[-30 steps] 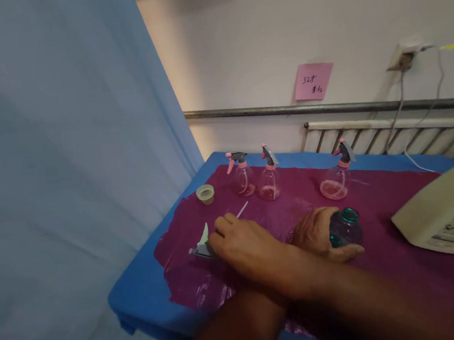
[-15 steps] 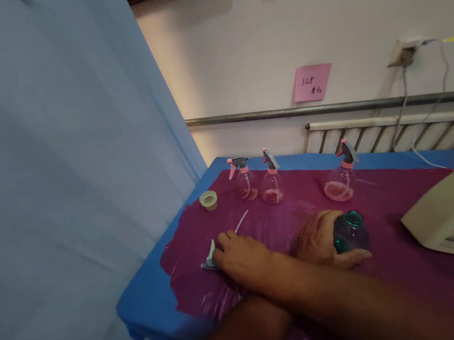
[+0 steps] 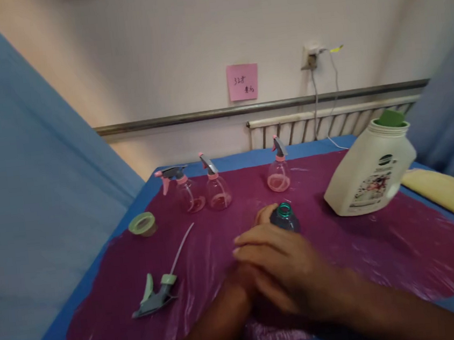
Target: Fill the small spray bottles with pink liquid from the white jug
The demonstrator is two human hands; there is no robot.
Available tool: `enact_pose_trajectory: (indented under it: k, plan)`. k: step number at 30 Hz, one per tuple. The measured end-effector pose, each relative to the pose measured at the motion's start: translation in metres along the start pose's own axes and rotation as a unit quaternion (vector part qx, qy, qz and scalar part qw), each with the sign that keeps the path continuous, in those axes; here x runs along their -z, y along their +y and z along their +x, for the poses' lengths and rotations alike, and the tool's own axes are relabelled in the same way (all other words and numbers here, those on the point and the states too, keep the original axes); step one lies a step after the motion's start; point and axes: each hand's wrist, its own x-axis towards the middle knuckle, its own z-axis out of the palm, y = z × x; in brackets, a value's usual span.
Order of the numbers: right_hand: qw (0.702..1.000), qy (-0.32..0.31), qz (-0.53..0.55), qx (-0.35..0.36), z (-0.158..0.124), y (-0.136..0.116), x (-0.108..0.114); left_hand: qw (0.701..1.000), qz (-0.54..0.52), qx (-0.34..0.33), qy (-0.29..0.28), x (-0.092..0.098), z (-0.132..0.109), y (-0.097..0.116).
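Note:
My left hand (image 3: 264, 214) is wrapped around a clear greenish bottle (image 3: 286, 221) with an uncapped neck, standing on the purple plastic sheet. Crossing in front of it, my right hand (image 3: 279, 256) has its fingers stretched out and holds nothing; it hides much of my left hand and the lower bottle. At the left, a grey and pale-green spray trigger head (image 3: 155, 301) lies on the sheet with its thin tube pointing away. Behind it sits a small pale-green cup (image 3: 143, 225).
Three clear spray bottles with pink and grey heads stand behind, including one at the right (image 3: 278, 178). A large cream jug (image 3: 368, 177) has a green piece in its mouth. A folded yellow cloth (image 3: 449, 195) lies on the blue table (image 3: 242, 161). Blue curtain (image 3: 29, 185) hangs left.
My right hand has let go of the spray trigger head and moved right, over my left hand beside the bottle. The view has turned right, showing the whole jug and the yellow cloth.

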Motion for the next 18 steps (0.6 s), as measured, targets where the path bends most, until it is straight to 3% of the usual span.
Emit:
enact_pose_trajectory:
  k: [5,7,9,11,13,18]
  plan:
    - [0.977,0.127,-0.142,-0.097,-0.057,0.037,0.090,1.000,-0.001,-0.023,-0.013,0.004,0.000,0.008]
    - [0.934,0.239,-0.192,-0.185,-0.076,0.057,0.123,1.000,0.014,-0.013,-0.011,0.004,0.000,0.012]
    - [0.865,0.377,-0.199,-0.265,-0.092,0.081,0.152,1.000,0.018,-0.007,-0.019,0.004,-0.001,0.015]
    - [0.822,0.457,-0.167,-0.295,-0.106,0.108,0.176,1.000,0.020,-0.002,-0.022,0.004,-0.001,0.016]
    - [0.808,0.470,-0.123,-0.334,-0.118,0.136,0.193,1.000,0.021,0.004,-0.021,0.004,-0.001,0.015]
    - [0.808,0.409,-0.075,-0.417,-0.137,0.188,0.207,0.999,0.018,0.013,-0.028,0.002,0.000,0.007]
